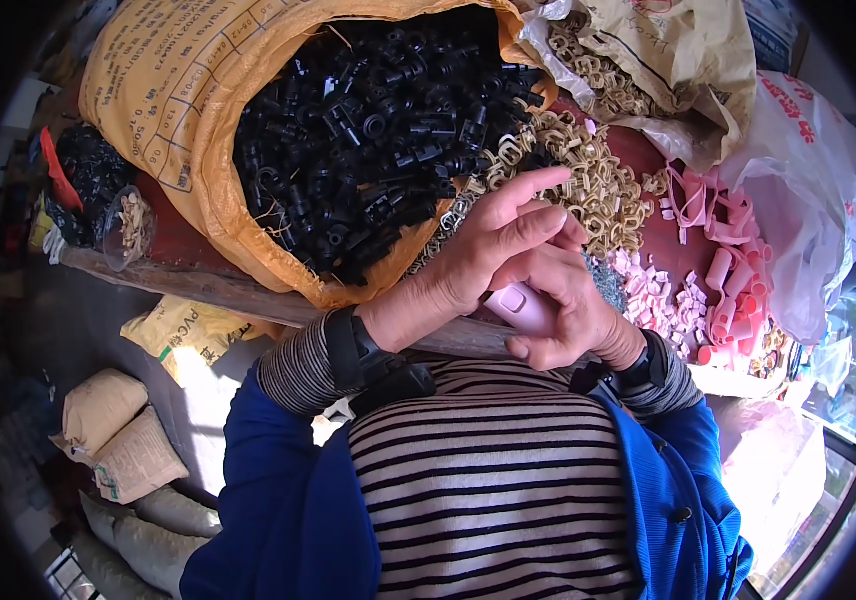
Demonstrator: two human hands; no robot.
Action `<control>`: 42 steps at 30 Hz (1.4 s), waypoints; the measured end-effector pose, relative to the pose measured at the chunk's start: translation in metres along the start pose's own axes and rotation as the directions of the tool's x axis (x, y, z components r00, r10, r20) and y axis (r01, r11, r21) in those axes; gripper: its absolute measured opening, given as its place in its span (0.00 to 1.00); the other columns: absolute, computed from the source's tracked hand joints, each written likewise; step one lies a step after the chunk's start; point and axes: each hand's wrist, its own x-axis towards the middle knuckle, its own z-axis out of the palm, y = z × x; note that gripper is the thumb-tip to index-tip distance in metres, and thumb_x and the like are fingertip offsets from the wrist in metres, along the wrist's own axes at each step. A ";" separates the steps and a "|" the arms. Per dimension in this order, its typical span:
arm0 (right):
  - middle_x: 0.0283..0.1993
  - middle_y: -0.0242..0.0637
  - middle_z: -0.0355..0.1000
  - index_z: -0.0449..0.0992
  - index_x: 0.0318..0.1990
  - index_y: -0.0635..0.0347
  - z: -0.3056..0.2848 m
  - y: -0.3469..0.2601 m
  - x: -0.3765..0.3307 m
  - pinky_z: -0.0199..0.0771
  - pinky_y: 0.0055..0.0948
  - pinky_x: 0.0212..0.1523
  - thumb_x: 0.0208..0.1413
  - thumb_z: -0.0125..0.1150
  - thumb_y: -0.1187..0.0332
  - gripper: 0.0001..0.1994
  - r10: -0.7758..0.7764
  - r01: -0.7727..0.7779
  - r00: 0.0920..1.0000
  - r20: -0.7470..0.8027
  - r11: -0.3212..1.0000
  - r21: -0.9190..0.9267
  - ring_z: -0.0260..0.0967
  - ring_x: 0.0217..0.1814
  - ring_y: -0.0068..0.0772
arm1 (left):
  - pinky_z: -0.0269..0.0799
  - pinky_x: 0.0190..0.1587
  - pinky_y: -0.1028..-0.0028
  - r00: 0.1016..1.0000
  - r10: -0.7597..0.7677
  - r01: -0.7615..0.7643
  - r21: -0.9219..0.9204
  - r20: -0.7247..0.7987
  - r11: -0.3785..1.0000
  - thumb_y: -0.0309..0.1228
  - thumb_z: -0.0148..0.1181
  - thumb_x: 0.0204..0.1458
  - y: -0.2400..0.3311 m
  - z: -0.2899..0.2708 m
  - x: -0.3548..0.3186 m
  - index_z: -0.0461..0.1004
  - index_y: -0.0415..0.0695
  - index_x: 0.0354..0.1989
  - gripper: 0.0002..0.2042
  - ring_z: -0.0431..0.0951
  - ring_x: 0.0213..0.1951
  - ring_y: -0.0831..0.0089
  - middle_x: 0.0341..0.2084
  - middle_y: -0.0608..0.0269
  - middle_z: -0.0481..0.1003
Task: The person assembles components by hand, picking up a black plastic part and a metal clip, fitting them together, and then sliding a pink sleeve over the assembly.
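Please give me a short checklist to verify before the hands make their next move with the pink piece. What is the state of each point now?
1. Pink plastic piece gripped in right hand: ok.
2. Left hand resting over the right hand, steadying it: ok.
3. Black plastic parts within reach in the open yellow sack: ok.
4. Beige clips heaped on the table beside the hands: ok.
5. Piece's far end under the fingers: cannot tell.
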 end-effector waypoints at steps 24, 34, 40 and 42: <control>0.32 0.39 0.68 0.68 0.33 0.64 -0.139 -0.127 -0.167 0.65 0.24 0.34 0.45 0.51 0.65 0.11 -0.039 -0.802 0.587 -0.808 0.105 -0.588 0.66 0.33 0.37 | 0.65 0.41 0.69 0.957 0.285 0.057 0.940 0.045 -0.337 0.29 0.56 0.38 0.000 -0.059 -0.008 0.66 0.41 0.41 0.18 0.64 0.43 0.63 0.39 0.60 0.65; 0.36 0.36 0.69 0.71 0.34 0.58 -0.147 -0.259 -0.326 0.65 0.31 0.39 0.43 0.56 0.62 0.11 -0.569 -0.641 0.307 -0.763 -0.716 0.275 0.66 0.39 0.36 | 0.62 0.44 0.67 0.953 0.269 -0.020 0.912 0.141 -0.409 0.26 0.51 0.44 -0.003 -0.076 -0.004 0.63 0.38 0.45 0.16 0.64 0.43 0.57 0.40 0.53 0.64; 0.36 0.38 0.67 0.70 0.33 0.60 -0.131 -0.133 -0.198 0.63 0.29 0.40 0.38 0.59 0.75 0.11 -0.465 -0.806 0.565 -0.681 -0.136 -0.576 0.64 0.39 0.36 | 0.63 0.42 0.67 0.953 0.300 0.125 0.955 -0.040 -0.268 0.25 0.50 0.45 0.007 -0.085 -0.020 0.63 0.39 0.45 0.16 0.65 0.40 0.54 0.40 0.51 0.64; 0.36 0.36 0.65 0.70 0.34 0.57 -0.118 -0.082 -0.161 0.61 0.31 0.39 0.36 0.60 0.73 0.13 -0.219 -0.695 0.688 -0.692 0.076 -0.715 0.63 0.38 0.36 | 0.65 0.39 0.70 0.947 0.321 0.078 0.972 -0.002 -0.223 0.25 0.50 0.46 0.008 -0.088 -0.017 0.63 0.39 0.46 0.16 0.68 0.37 0.58 0.40 0.52 0.64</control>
